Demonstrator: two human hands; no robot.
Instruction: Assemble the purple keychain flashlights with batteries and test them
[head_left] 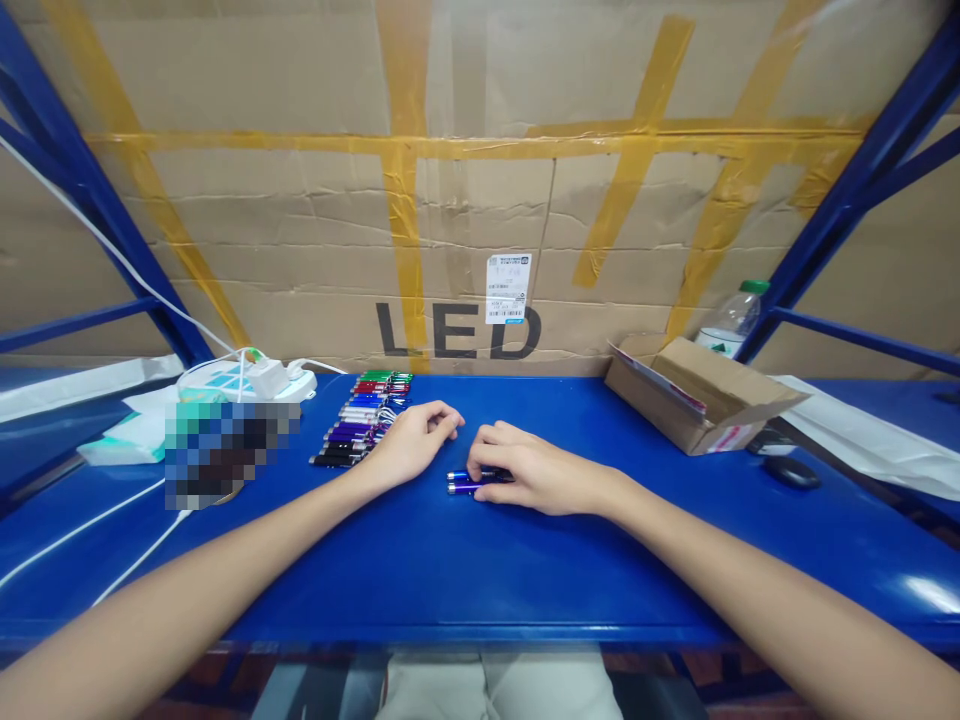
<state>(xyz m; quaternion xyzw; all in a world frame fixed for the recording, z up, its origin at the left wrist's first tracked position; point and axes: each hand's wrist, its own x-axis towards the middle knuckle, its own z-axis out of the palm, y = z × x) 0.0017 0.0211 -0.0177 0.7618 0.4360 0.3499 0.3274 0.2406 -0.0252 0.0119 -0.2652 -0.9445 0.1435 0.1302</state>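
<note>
On the blue table, a blue metallic pen-like stick (456, 475) and a purple one (461, 488) lie side by side. My right hand (525, 468) curls over their right ends, thumb and fingers closed on them. Several similar sticks in green, red, blue, silver, purple and black (349, 435) lie stacked in a column at the left. My left hand (421, 440) hovers or rests just right of that column, fingers bent and drawn together; nothing shows clearly in it.
An open cardboard box (682, 395), a black mouse (791, 472) and a bottle (731, 318) are at the right. A power strip (206, 380), white cables and a tissue pack (124, 440) sit at the left. A large carton (315, 230) stands behind.
</note>
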